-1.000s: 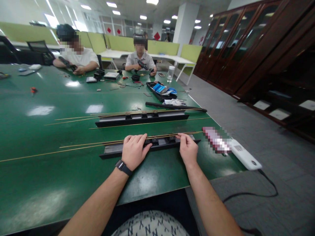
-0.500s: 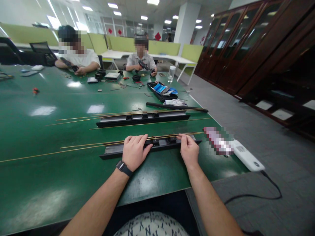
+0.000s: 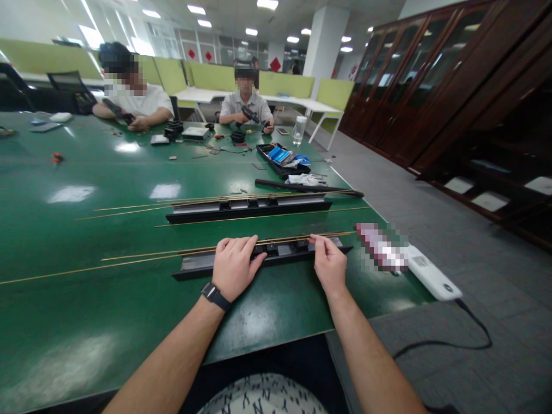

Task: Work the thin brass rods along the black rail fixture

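Observation:
A long black rail with a silvery inner face and dark blocks inside lies across the green table in front of me. Over its left half rests my left hand, fingers bent across the far edge and thumb on the near side. Thin gold-coloured rods run along the rail's far edge and stick out well to the left. At the right half, thumb and forefinger of my right hand pinch a thin rod. Beyond lies a second black rail with similar rods on it.
A white power strip and a blurred pinkish object lie at the right table edge. Farther back are a black bar, gloves and a black tray with blue packets. Two people sit across the table, handling dark tools.
My right hand has shifted very slightly left along the rail. My left hand keeps its place on it. The whole view has drifted a little.

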Tool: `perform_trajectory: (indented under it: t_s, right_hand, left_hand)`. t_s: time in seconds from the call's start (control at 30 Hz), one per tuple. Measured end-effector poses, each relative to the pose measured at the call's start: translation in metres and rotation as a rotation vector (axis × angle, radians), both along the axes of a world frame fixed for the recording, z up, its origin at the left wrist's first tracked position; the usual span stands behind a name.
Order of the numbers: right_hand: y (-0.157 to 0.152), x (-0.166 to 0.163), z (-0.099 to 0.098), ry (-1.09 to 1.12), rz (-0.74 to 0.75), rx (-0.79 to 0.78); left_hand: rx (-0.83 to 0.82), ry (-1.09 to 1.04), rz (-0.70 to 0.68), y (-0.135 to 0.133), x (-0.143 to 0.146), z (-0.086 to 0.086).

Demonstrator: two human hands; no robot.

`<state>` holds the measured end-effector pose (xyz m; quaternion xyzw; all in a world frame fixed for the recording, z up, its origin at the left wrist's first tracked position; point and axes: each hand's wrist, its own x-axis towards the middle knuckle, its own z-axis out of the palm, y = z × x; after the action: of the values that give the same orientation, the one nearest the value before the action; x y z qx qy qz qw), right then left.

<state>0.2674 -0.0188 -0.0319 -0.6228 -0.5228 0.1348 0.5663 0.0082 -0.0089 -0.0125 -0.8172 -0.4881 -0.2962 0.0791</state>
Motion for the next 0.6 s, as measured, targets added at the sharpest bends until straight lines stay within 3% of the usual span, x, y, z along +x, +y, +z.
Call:
perform_trajectory:
  t_s: [0.6]
  right_hand:
    - [0.0025,0.0011,-0.0048,0.003,0.035,0.022]
  left_hand:
    - [0.021,-0.014,-0.005,0.0008,0.0001,-0.0018]
